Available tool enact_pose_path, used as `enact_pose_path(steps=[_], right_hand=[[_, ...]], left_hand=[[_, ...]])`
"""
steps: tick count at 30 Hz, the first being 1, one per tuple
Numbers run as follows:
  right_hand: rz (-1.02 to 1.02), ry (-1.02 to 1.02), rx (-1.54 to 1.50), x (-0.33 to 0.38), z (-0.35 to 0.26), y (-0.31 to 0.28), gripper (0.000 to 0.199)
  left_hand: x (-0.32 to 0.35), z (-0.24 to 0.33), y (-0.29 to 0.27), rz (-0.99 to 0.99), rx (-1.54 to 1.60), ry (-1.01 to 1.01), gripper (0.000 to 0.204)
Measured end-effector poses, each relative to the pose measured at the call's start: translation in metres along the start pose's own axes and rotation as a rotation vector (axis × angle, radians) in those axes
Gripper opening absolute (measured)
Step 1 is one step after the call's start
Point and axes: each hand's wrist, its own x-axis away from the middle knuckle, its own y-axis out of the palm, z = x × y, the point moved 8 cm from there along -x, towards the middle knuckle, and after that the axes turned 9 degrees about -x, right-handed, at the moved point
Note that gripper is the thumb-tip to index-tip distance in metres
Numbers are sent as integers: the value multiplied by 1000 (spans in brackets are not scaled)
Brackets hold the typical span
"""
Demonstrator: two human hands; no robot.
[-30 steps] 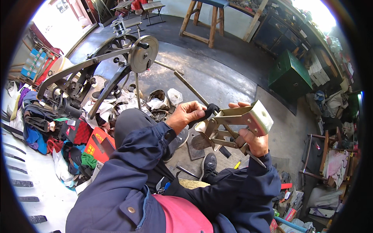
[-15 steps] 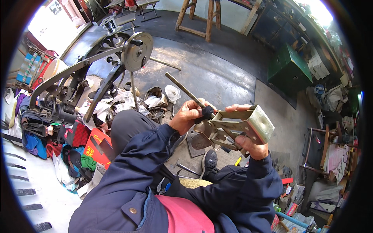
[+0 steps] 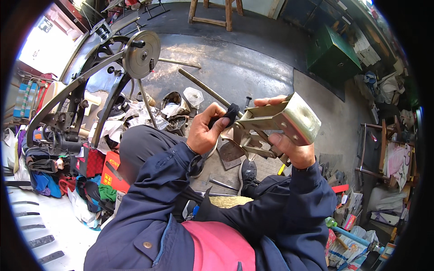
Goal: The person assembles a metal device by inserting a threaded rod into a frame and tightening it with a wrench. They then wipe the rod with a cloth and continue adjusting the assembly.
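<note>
In front of my chest is a metal scissor jack (image 3: 266, 121) with a long threaded rod (image 3: 201, 86) pointing away to the upper left. My right hand (image 3: 296, 151) is closed around the jack's channel-shaped arms, thumb on the near side and fingers over the far side. A black cloth (image 3: 232, 114) is wrapped over the rod close to the jack's body. My left hand (image 3: 205, 128) pinches this cloth between thumb and fingers. The part of the rod under the cloth is hidden.
A hand-cranked machine with a large wheel (image 3: 142, 54) stands at the left, above piled shoes and cloth. A hammer (image 3: 224, 184) lies near my shoe (image 3: 248, 176). A green box (image 3: 334, 54) and a wooden stool (image 3: 210, 20) stand farther off.
My left hand has shifted its grip on the black cloth, with the thumb now pressed over it. The jack is still in my right hand, and the whole view has shifted slightly.
</note>
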Motion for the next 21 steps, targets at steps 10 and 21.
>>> enact_pose_path(steps=[10, 21], right_hand=[[230, 13, 206, 7, -5, -1, 42], [245, -79, 208, 11, -8, -15, 43]], left_hand=[[34, 62, -3, 11, -230, 127, 30], [52, 10, -2, 1, -359, 29, 17]])
